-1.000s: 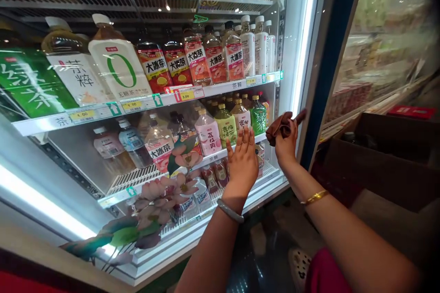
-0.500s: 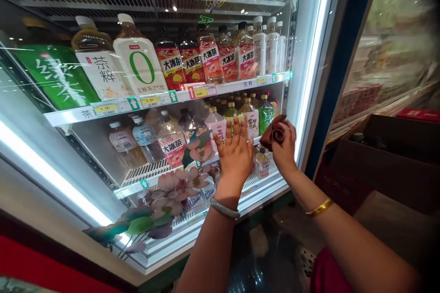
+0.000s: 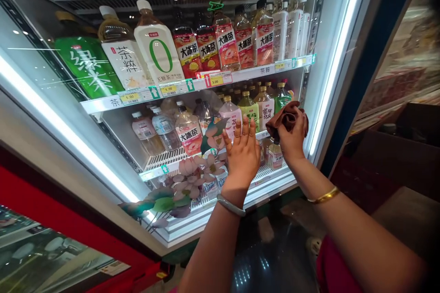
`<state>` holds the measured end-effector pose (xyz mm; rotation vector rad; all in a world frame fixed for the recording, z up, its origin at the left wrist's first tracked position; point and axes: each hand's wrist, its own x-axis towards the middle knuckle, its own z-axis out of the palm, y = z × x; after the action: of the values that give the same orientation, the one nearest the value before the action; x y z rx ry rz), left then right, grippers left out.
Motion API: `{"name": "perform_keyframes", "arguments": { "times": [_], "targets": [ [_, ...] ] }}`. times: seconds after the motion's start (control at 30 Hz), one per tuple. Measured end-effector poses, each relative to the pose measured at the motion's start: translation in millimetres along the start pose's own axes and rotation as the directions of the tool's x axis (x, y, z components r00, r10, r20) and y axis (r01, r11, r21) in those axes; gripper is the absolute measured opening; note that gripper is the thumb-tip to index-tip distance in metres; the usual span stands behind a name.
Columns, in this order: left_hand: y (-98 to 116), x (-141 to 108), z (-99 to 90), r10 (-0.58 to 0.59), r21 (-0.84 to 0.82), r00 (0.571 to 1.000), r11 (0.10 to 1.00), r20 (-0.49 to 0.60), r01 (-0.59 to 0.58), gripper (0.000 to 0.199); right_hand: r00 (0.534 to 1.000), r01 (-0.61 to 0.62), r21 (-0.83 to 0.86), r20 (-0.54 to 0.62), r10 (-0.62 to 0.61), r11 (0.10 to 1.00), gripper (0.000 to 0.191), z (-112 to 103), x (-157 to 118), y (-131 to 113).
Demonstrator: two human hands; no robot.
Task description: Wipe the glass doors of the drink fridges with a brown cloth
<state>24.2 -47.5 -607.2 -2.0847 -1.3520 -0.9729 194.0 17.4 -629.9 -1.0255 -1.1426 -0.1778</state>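
Note:
Lit from inside, a drinks fridge with a glass door [image 3: 202, 169] fills most of the view. Flat against the glass, fingers spread, lies my left hand [image 3: 242, 158], with a pale bangle on its wrist. To its right, my right hand [image 3: 294, 139] grips a bunched brown cloth [image 3: 283, 119] at the pane near the door's right side. Behind the cloth a green-labelled bottle [image 3: 282, 94] is partly covered. Pink flower decorations [image 3: 189, 178] show on the lower glass, left of my left hand.
Large tea bottles [image 3: 160, 55] line the upper shelf [image 3: 247, 73], with price tags along its edge. A red-framed cabinet [image 3: 137, 261] stands at lower left. Dark boxes [image 3: 395, 160] sit to the right, below stocked shelving [image 3: 388, 64].
My view has shifted left, so the fridge sits further right and the red cabinet shows more. The cloth looks more spread out in my right hand. My left hand stays on the glass.

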Motion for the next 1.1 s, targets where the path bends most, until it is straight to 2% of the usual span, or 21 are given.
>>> {"name": "perform_keyframes", "arguments": {
  "times": [0.03, 0.1, 0.17, 0.2, 0.23, 0.3, 0.4, 0.47, 0.53, 0.6, 0.67, 0.7, 0.73, 0.77, 0.8, 0.83, 0.9, 0.93, 1.0, 1.03, 1.1],
  "targets": [
    [-2.0, -2.9, -0.2, -0.007, 0.005, 1.0, 1.0, 0.008, 0.007, 0.07, 0.996, 0.065, 0.019, 0.061, -0.066, 0.998, 0.07, 2.6, -4.1, -10.6],
    [-6.7, -7.8, -1.0, -0.031, 0.016, 0.999, 0.999, 0.03, 0.03, 0.075, 0.954, 0.226, 0.041, 0.194, -0.23, 0.973, 0.064, 6.6, -20.6, -30.1],
    [-10.8, -11.7, -2.3, -0.036, 0.022, 0.998, 0.999, 0.051, 0.035, 0.077, 0.893, 0.357, 0.024, 0.283, -0.349, 0.934, 0.058, 7.2, -38.7, -37.0],
    [-12.2, -13.4, -3.0, -0.034, 0.021, 0.998, 0.999, 0.06, 0.033, 0.078, 0.884, 0.385, -0.001, 0.289, -0.368, 0.923, 0.055, 5.9, -44.8, -33.9],
    [-13.1, -14.9, -3.6, -0.031, 0.018, 0.998, 0.999, 0.062, 0.03, 0.078, 0.889, 0.39, -0.03, 0.271, -0.368, 0.92, 0.051, 3.8, -47.5, -27.1],
    [-13.6, -17.9, -4.1, -0.02, 0.015, 0.999, 1.0, 0.046, 0.02, 0.078, 0.931, 0.333, -0.076, 0.187, -0.315, 0.94, 0.05, -0.7, -42.4, -7.6],
    [-15.7, -21.7, -3.6, -0.011, 0.02, 1.0, 1.0, 0.002, 0.011, 0.076, 0.992, 0.128, -0.113, 0.006, -0.129, 0.985, 0.064, -0.2, -22.3, 10.7],
    [-20.4, -23.4, -4.2, -0.017, 0.02, 1.0, 1.0, -0.012, 0.017, 0.073, 0.997, 0.068, -0.114, -0.039, -0.073, 0.991, 0.072, 5.8, -16.4, 2.3],
    [-27.7, -24.4, -7.4, -0.034, 0.02, 0.999, 0.999, -0.027, 0.035, 0.07, 0.985, 0.172, -0.101, 0.039, -0.168, 0.98, 0.072, 12.5, -23.7, -20.2],
    [-36.5, -24.6, -13.3, -0.054, 0.028, 0.997, 0.998, -0.059, 0.056, 0.07, 0.923, 0.353, -0.059, 0.183, -0.338, 0.934, 0.069, 16.6, -40.5, -44.5],
    [-45.3, -24.5, -20.5, -0.064, 0.037, 0.994, 0.997, -0.091, 0.067, 0.073, 0.8, 0.525, 0.024, 0.329, -0.502, 0.851, 0.062, 16.3, -57.3, -57.0],
    [-49.3, -24.5, -24.0, -0.06, 0.039, 0.993, 0.997, -0.101, 0.064, 0.074, 0.736, 0.586, 0.068, 0.372, -0.566, 0.807, 0.058, 14.6, -62.6, -56.5],
    [-52.7, -24.7, -27.0, -0.049, 0.038, 0.993, 0.998, -0.106, 0.054, 0.075, 0.693, 0.624, 0.101, 0.388, -0.608, 0.775, 0.055, 12.4, -64.6, -51.7],
    [-55.5, -25.0, -29.5, -0.035, 0.037, 0.994, 0.999, -0.103, 0.039, 0.075, 0.685, 0.636, 0.111, 0.375, -0.625, 0.764, 0.053, 10.2, -63.0, -43.8],
    [-57.6, -25.4, -31.5, -0.021, 0.036, 0.995, 0.999, -0.098, 0.024, 0.075, 0.714, 0.625, 0.096, 0.332, -0.617, 0.775, 0.053, 8.6, -58.1, -34.2],
    [-59.3, -25.8, -33.1, -0.009, 0.036, 0.996, 0.999, -0.093, 0.013, 0.074, 0.768, 0.589, 0.064, 0.266, -0.583, 0.805, 0.057, 8.2, -50.7, -24.9],
    [-61.5, -26.7, -35.5, 0.012, 0.043, 0.997, 0.999, -0.081, -0.009, 0.073, 0.894, 0.439, -0.007, 0.101, -0.436, 0.898, 0.068, 12.2, -33.2, -14.4],
    [-62.3, -27.1, -36.7, 0.024, 0.05, 0.997, 0.999, -0.073, -0.021, 0.073, 0.938, 0.346, -0.031, 0.028, -0.345, 0.938, 0.072, 16.5, -25.9, -15.7],
    [-64.5, -27.9, -39.3, 0.041, 0.068, 0.997, 0.997, -0.063, -0.037, 0.074, 0.977, 0.21, -0.052, -0.032, -0.212, 0.976, 0.075, 27.6, -19.7, -32.4],
    [-66.1, -28.5, -40.8, 0.046, 0.078, 0.997, 0.996, -0.059, -0.041, 0.074, 0.98, 0.198, -0.05, -0.012, -0.199, 0.979, 0.076, 33.2, -21.9, -46.0],
    [-70.8, -31.1, -43.7, 0.051, 0.09, 0.997, 0.995, -0.052, -0.047, 0.075, 0.948, 0.298, -0.009, 0.118, -0.295, 0.955, 0.074, 41.8, -36.2, -74.7]
  ]
}}
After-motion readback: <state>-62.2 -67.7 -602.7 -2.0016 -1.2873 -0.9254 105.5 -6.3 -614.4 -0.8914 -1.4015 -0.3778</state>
